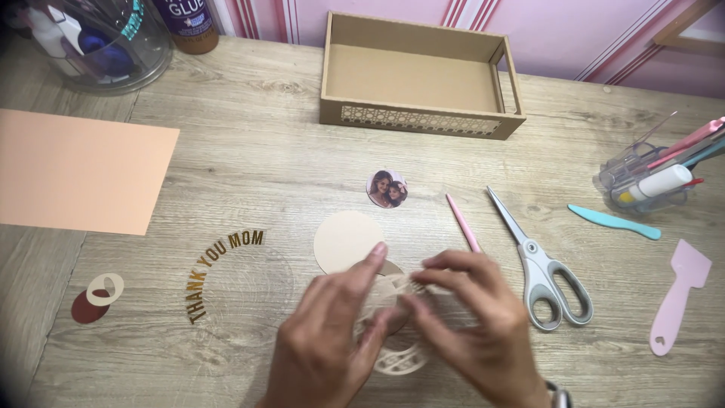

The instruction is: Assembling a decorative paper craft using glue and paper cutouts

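Lying near the front edge of the wooden table point(249, 151), with open bare wood stretching left toward the arc of gold letters point(219, 268) and back toward the cardboard tray point(419, 121) at the far edge. Crowding the right side: grey-handled scissors point(540, 264), a slim pink tool point(462, 221) just beside them, a pink scraper point(678, 295), a teal spatula point(613, 221) and a clear tool holder point(642, 181). Sitting at the left edge, a peach paper sheet point(75, 170) and small oval cutouts point(98, 296).

Showing as a cream lace-cut paper circle point(396, 355), thin and pierced with a fine pattern, mostly hidden under the fingers; lying just in front of a plain beige paper disc point(343, 238), with a small round photo point(387, 189) beyond it.

Left hand point(328, 340) pressing down on the lace-cut paper circle, fingers loosely curled, forefinger stretching out over it. Right hand point(472, 325) pinching narrowly, thumb and fingertips closing on a thin edge of the same lace piece.
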